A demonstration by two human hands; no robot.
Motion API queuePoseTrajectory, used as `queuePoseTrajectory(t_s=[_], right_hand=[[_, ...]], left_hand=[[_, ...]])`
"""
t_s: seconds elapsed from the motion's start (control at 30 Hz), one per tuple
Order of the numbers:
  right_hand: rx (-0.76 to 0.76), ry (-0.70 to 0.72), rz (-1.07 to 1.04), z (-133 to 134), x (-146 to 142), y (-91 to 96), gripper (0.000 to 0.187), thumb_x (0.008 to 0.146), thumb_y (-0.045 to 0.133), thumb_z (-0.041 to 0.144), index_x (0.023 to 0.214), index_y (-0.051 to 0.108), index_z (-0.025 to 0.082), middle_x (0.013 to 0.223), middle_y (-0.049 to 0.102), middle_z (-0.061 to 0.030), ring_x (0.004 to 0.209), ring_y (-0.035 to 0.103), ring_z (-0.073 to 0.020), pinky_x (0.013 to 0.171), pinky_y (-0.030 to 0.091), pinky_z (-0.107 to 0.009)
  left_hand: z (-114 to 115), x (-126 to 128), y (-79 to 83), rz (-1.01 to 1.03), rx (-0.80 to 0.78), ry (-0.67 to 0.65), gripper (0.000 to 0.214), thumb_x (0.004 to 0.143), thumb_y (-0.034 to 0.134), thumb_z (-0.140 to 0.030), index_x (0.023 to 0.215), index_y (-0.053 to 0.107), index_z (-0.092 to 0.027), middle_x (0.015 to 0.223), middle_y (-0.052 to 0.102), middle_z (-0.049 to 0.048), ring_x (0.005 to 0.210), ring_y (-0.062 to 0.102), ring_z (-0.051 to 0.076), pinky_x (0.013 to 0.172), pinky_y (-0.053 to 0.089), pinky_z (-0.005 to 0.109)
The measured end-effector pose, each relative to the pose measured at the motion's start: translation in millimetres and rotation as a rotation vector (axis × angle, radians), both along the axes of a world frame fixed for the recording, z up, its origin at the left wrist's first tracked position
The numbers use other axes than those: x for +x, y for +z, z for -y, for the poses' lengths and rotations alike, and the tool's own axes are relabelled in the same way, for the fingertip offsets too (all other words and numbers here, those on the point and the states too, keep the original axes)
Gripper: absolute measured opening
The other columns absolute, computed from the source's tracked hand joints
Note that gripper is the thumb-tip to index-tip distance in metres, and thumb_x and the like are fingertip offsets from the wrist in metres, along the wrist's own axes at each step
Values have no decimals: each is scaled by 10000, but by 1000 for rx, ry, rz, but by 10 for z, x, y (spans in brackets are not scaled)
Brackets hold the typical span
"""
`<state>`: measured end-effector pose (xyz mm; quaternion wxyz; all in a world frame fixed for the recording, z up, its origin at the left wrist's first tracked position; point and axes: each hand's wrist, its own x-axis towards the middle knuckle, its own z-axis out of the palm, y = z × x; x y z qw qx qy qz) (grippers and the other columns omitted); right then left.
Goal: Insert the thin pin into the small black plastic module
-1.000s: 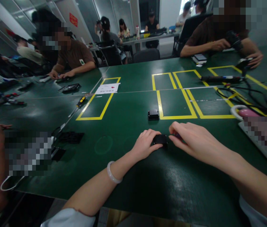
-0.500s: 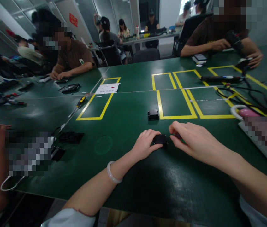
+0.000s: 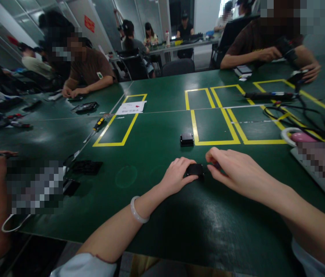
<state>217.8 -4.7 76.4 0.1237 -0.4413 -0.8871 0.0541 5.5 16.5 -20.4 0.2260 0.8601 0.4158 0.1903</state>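
My left hand (image 3: 176,176) rests on the green table (image 3: 156,154) with its fingers curled round the left side of a small black box (image 3: 196,170). My right hand (image 3: 234,171) lies just to the right of that box, fingers bent and pinched near its right edge; something small and dark shows under the fingertips, too small to name. A second small black box (image 3: 186,139) sits farther out, beside a yellow taped rectangle (image 3: 214,129). A pale bangle circles my left wrist.
A screwdriver with a yellow-black handle (image 3: 95,129) and black parts (image 3: 86,167) lie at left. Cables (image 3: 292,113), a long dark tool (image 3: 267,95) and a pink-and-white object (image 3: 297,137) lie at right. A paper sheet (image 3: 131,107) lies mid-table. Other people sit across the table.
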Motion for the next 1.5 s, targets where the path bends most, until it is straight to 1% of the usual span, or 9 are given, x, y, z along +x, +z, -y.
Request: queuePoseTrajectory(t_s=[0.17,0.33,0.53,0.63,0.8,1.13,1.23,1.4,1.5], right_hand=[[25,-29,27,-4,-11,-14,178,932,431,387,875,448,220,715,587,0,644,553,-175,575,338,-276],[-3,-28,29,-11,9,-31,121,933,417,333,914,453,219,736,606,-4,659,566,-176,580,339,-276],[-10,0,1,-10,22,-6,57,873,457,259,913,462,218,736,588,6,642,548,-156,565,325,-264],[-7,0,3,-6,13,2,59,885,452,274,910,455,220,749,592,4,648,549,-157,569,328,-264],[16,-33,4,-5,4,-15,162,926,428,379,896,454,222,704,597,4,629,558,-170,564,330,-272],[-27,-5,13,-24,23,-22,42,899,444,264,910,429,226,749,581,11,651,556,-158,569,338,-263],[-4,1,8,-20,16,-24,50,894,449,273,898,438,224,766,587,4,660,553,-156,575,338,-264],[40,-36,23,-20,8,-39,152,925,431,363,891,464,219,712,598,-4,630,554,-168,561,328,-271],[23,-56,48,-26,10,-44,127,933,414,325,893,468,217,709,600,-8,636,563,-174,555,322,-271]], left_hand=[[-3,-1,0,-1,8,-1,360,886,574,-422,1180,513,-224,1140,554,61,1044,496,240,902,408,375],[-5,3,-3,-5,7,-3,358,889,568,-428,1176,514,-221,1138,555,64,1038,500,240,898,409,373],[2,2,2,-12,6,7,352,887,569,-435,1169,518,-231,1136,556,60,1034,503,239,896,408,373],[2,-1,1,-1,3,3,355,888,570,-427,1177,516,-229,1138,556,60,1037,501,238,901,407,374],[2,-2,0,1,-13,10,362,887,566,-426,1191,511,-235,1145,554,62,1041,499,243,909,404,387],[0,-1,-2,-2,1,5,360,886,569,-432,1179,515,-231,1145,554,60,1039,499,240,902,408,379],[0,-1,-7,-6,0,5,356,886,567,-431,1178,517,-235,1145,554,62,1044,499,244,907,407,386],[2,0,5,-6,-3,5,360,889,564,-432,1183,510,-230,1139,556,63,1035,504,242,900,409,384],[4,2,9,-11,5,5,355,893,558,-438,1176,514,-229,1140,556,62,1029,505,239,894,409,375]])
